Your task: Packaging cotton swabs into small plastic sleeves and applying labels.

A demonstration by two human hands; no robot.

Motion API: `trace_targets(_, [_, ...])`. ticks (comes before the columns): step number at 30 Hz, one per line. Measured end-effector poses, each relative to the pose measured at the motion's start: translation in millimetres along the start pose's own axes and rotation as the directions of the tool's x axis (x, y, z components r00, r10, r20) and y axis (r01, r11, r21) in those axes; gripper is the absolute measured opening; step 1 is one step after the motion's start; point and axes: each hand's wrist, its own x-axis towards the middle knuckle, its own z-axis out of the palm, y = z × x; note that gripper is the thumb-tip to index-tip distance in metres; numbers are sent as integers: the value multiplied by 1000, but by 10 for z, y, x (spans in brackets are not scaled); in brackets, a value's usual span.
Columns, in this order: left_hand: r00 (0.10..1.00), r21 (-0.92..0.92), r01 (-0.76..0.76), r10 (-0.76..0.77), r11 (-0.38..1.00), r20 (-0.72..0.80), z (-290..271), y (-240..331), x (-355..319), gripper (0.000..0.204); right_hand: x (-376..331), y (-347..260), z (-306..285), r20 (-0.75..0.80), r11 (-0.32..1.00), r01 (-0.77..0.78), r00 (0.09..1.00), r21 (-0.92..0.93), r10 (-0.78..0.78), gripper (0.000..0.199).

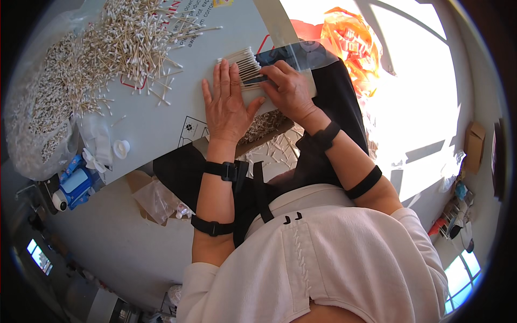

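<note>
A neat row of cotton swabs (246,63) lies side by side on the grey table top near its right edge. My left hand (229,110) rests flat with fingers stretched, its fingertips touching the swabs' left ends. At their right ends, my right hand (291,91) is closed in a pinch, thumb toward the fingers; what it grips, if anything, is hidden. Beyond the right knuckles a clear plastic sleeve (318,55) extends over the table's edge, looking dark against my trousers. Under both wrists, an open box of cotton swabs (264,126) sits below the table edge.
A large heap of loose cotton swabs (129,37) spreads over the table's far left, spilling from a clear bag (32,145). A small white round cap (121,149) and a blue-and-white object (75,185) lie near the left edge. An orange plastic bag (353,48) stands at right.
</note>
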Motion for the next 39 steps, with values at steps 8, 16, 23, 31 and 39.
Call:
trace_targets(8, [1000,6,0,0,1000,-1,4,-1,2,90,-23,30,-5,18,997,64,998,-35,-63,21])
trace_targets(16, [1000,1,8,-8,1000,0,17,-11,-11,92,72,14,2,6,993,-101,995,61,101,22])
trace_targets(23, [1000,3,7,-7,1000,5,3,-5,0,93,116,-10,-6,29,994,-106,994,-38,107,21])
trace_targets(31, [1000,-1,10,-10,1000,7,-8,1,-3,93,58,3,10,45,997,-26,999,-67,29,18])
trace_targets(39, [1000,6,15,-15,1000,10,1,-1,-8,94,197,4,3,9,996,-78,997,-46,78,20])
